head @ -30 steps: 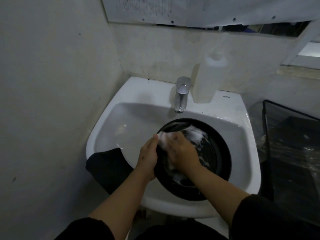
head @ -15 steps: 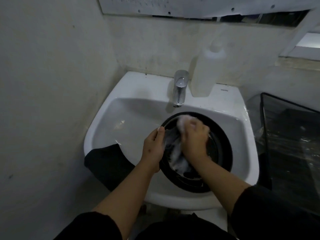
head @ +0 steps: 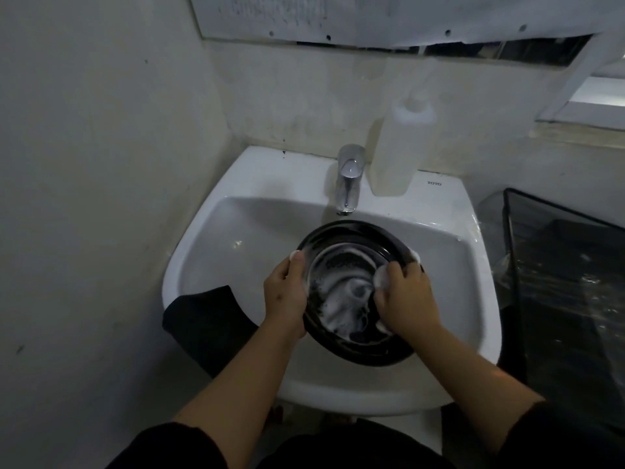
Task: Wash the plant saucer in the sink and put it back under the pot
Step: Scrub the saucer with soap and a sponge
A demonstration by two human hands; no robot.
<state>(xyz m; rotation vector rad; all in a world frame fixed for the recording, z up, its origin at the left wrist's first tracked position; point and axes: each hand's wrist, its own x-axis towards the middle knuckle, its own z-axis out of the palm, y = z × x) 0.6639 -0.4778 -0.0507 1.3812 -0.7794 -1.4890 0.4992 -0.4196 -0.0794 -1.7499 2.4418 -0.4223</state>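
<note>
The washing step is in hand — the black saucer [head: 351, 252] sits inside the sink [head: 209, 245], just in front of the tap [head: 348, 177], its hollow streaked with suds [head: 341, 296]. The left hand [head: 287, 296] has its grip closed over the saucer's left rim, thumb inside; the right hand [head: 406, 299] is curled over the right rim, fingers closed on something pale and soapy that I cannot make out.

The saucer faces up toward the camera, tipped so its far edge stands higher. Being round, it has no true long axis.

Next, by my reading, comes the rinse — the tap looks dry, so one hand must let go to turn it on.
</note>
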